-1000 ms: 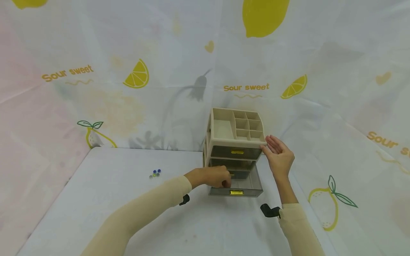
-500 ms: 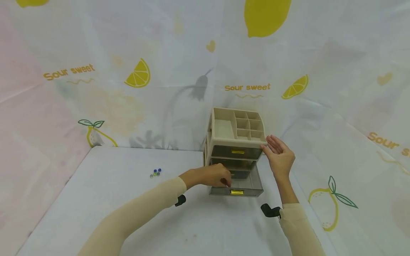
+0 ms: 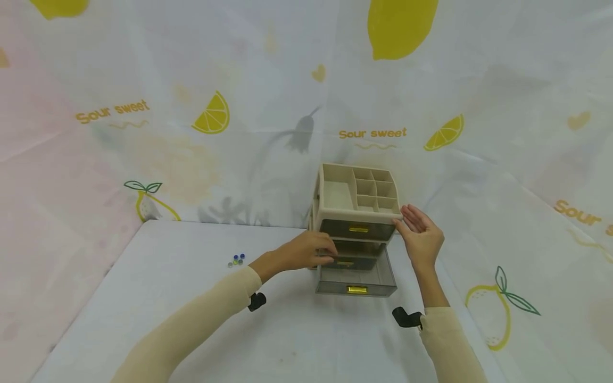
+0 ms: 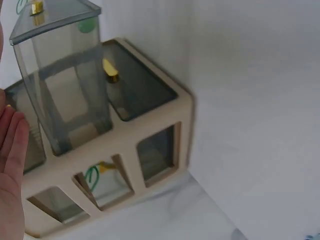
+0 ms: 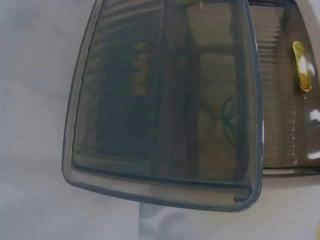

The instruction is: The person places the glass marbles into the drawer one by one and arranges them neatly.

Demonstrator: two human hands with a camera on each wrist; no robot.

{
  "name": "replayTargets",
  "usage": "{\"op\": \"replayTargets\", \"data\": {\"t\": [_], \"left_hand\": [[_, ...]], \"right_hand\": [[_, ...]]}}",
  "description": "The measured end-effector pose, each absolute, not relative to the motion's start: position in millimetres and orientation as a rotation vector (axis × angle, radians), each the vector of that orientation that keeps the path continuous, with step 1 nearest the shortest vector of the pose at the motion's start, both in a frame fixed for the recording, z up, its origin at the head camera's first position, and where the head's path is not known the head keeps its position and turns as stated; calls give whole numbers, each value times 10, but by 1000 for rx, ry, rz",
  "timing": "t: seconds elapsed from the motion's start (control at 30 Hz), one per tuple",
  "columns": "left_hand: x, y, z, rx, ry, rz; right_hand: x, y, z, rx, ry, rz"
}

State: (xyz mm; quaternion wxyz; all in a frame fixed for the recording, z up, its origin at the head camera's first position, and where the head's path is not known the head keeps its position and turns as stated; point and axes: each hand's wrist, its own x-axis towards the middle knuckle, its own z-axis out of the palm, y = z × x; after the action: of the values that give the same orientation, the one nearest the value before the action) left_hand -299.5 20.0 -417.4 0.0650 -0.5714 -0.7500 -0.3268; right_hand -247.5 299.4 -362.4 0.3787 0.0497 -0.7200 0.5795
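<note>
Handling the pulled-out drawer (image 3: 351,275) seems the step: the loose-fingered left hand (image 3: 306,250) looks empty, and next the straight-fingered right hand (image 3: 423,236) touching the cabinet (image 3: 356,215) should steady it.

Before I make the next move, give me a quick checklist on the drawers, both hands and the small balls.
1. Middle drawer pulled out: ok.
2. Top drawer and bottom drawer shut: ok.
3. Right hand at the organizer: ok, at its upper front right corner.
4. Left hand clear of the middle drawer: not ok, it overlaps the drawer's left rear in the head view; contact is unclear.
5. Small balls grouped: ok, five together on the table, left of the organizer.
6. Middle drawer empty: cannot tell; no balls seen inside, but the left hand hides part.
</note>
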Motion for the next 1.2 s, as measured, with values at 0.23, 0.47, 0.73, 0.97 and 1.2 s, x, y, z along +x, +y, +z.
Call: {"op": "replayTargets", "data": {"t": [0.23, 0.47, 0.73, 0.97, 1.2], "left_hand": [[-3102, -141, -4296, -1510, -2158, -1057], [-3283, -524, -4435, -1266, -2297, -1052], [-3468, -904, -4637, -1041, -2570, -1071], [-3543, -1151, -4787, -815, -2808, -959], [-3519, -1284, -4877, -729, -2972, -820]], "right_hand": [[-2464, 3001, -3634, 134, -1845, 1475], [-2464, 3006, -3639, 130, -1851, 1476], [-2468, 3004, -3624, 131, -1849, 1467], [-2474, 3010, -3632, 146, -1847, 1462], [-2486, 3013, -3645, 146, -1839, 1454]]}}
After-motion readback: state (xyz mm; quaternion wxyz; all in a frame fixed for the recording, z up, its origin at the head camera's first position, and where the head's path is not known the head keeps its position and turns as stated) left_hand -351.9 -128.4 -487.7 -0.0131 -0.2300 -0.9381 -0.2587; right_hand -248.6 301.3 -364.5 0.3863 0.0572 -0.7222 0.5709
